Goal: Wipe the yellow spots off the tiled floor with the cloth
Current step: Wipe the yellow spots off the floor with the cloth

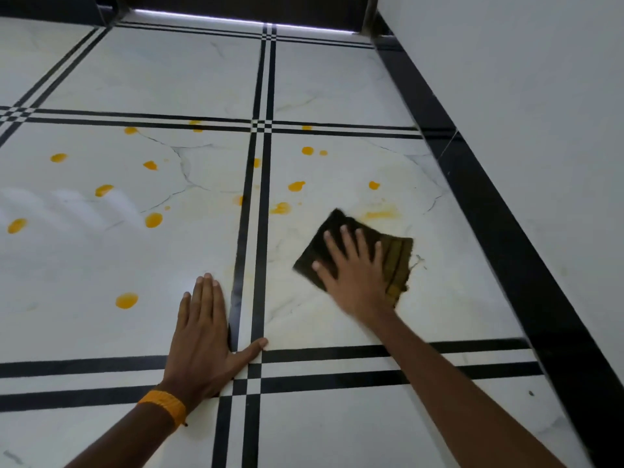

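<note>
A dark folded cloth [398, 256] lies flat on the white tiled floor [337, 79], right of centre. My right hand [354, 271] presses on it, palm down with fingers spread. A smeared yellow streak [380, 214] sits just beyond the cloth. Several yellow spots dot the two middle tiles, among them a spot [126, 300] close to my left hand, a spot [153, 220] further out and a spot [296, 186] ahead of the cloth. My left hand [206, 339] rests flat on the floor beside the black tile lines, holding nothing, an orange band on its wrist.
A white wall [540, 113] with a black skirting strip [506, 231] runs along the right side. A dark threshold [236, 8] closes off the far end. Black double lines [251, 231] cross the floor between the tiles.
</note>
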Tool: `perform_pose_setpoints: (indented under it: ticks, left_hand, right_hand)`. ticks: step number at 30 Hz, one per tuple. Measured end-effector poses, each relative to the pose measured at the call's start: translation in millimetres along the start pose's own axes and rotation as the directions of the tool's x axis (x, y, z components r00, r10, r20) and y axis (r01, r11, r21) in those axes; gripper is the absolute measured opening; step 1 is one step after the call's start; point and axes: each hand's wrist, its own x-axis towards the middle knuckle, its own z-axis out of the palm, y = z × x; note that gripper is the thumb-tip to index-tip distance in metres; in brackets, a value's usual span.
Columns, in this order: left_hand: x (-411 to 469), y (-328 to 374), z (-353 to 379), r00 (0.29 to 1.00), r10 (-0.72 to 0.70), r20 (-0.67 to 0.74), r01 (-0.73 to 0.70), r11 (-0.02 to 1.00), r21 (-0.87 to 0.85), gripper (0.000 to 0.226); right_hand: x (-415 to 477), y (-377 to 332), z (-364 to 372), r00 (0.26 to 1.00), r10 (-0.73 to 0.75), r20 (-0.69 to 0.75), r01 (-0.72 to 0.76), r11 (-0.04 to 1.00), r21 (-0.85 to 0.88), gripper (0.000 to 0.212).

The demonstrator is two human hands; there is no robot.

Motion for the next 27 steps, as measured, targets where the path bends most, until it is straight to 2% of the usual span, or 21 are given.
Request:
perform_pose_setpoints:
  ticks: [1,2,3,5,7,9,10,12,14,15,16,17,20,21,22,23,25,27]
  left_hand:
    - [0.2,0.6,0.8,1.0,0.001,-0.007,-0.001,1.0,-0.004,0.125]
    - [0.0,0.4,0.3,1.0,0.001,-0.016,-0.001,1.0,-0.003,0.124]
    - [-0.8,0.9,-0.4,1.0,-0.001,-0.018,0.001,1.0,-0.004,0.124]
    - [-0.5,2.5,-1.7,1.0,-0.004,-0.006,0.003,1.0,-0.006,0.123]
    - [1.0,3.8,-2.6,1.0,-0.008,0.003,0.008,1.0,-0.007,0.124]
    - [1.0,3.4,-4.3,1.0,-0.014,0.026,0.014,1.0,-0.003,0.124]
    - [0.7,2.9,-5.6,0.999,-0.013,0.039,0.014,1.0,-0.004,0.125]
    - [1.0,2.6,-9.8,0.999,-0.014,0.049,0.015,1.0,-0.014,0.124]
    - [1.9,4.7,-13.3,0.999,-0.018,0.05,0.019,1.0,-0.022,0.124]
    - [3.2,5.3,-14.2,0.998,-0.017,0.054,0.019,1.0,-0.022,0.124]
    - [3.2,5.8,-15.2,0.998,-0.02,0.053,0.021,1.0,-0.018,0.124]
    - [4.1,5.2,-16.1,0.999,-0.019,0.048,0.02,1.0,-0.014,0.124]
    - [-0.7,2.5,-15.5,0.999,-0.014,0.033,0.015,1.0,-0.005,0.123]
    - [-1.6,4.4,-13.3,1.0,-0.012,0.021,0.013,1.0,-0.013,0.123]
    - [-1.0,4.1,-12.8,1.0,-0.01,0.012,0.01,1.0,-0.017,0.122]
    - [0.2,5.5,-12.0,1.0,-0.008,0.008,0.008,1.0,-0.022,0.122]
    - [0.3,6.5,-12.6,1.0,-0.009,-0.003,0.009,1.0,-0.025,0.121]
    - [1.3,6.8,-11.9,1.0,-0.015,-0.008,0.014,0.999,-0.042,0.122]
  right_hand:
    - [-17.9,1.2,1.5,0.991,-0.125,0.043,0.126,0.992,-0.012,0.072]
    - [-26.9,12.1,2.2,0.981,-0.184,0.06,0.186,0.982,-0.023,0.072]
    - [-22.8,28.8,-0.2,0.982,-0.182,0.054,0.184,0.982,-0.029,0.072]
    - [16.0,66.1,-7.5,1.0,-0.009,0.008,0.01,0.998,-0.063,0.075]
    - [67.0,82.7,-15.9,0.976,0.216,0.013,-0.216,0.976,-0.012,0.076]
    - [99.6,59.1,-16.8,0.961,0.276,0.013,-0.277,0.96,0.053,0.076]
    - [99.9,35.6,-13.8,0.973,0.23,-0.01,-0.229,0.972,0.058,0.075]
    - [67.9,-12.8,-2.3,1.0,-0.007,-0.013,0.007,0.999,0.039,0.074]
    - [17.7,-25.7,3.9,0.968,-0.244,0.066,0.242,0.97,0.028,0.072]
    - [7.0,-13.6,2.9,0.957,-0.282,0.067,0.281,0.959,0.03,0.071]
    - [8.2,6.0,0.8,0.964,-0.261,0.047,0.26,0.965,0.023,0.071]
    - [17.8,27.5,-1.9,0.984,-0.177,0.018,0.177,0.984,-0.01,0.072]
    - [60.9,73.0,-10.1,0.988,0.149,0.046,-0.149,0.989,0.008,0.073]
    - [69.7,73.2,-10.6,0.978,0.204,0.054,-0.205,0.979,0.017,0.074]
    - [73.7,59.8,-8.2,0.979,0.2,0.037,-0.2,0.98,0.011,0.074]
    - [70.8,42.8,-5.5,0.989,0.147,0.026,-0.147,0.989,0.001,0.075]
    - [43.9,3.3,1.5,0.996,-0.079,0.029,0.079,0.997,0.001,0.076]
    - [1.2,-20.3,6.1,0.952,-0.3,0.06,0.299,0.954,0.017,0.072]
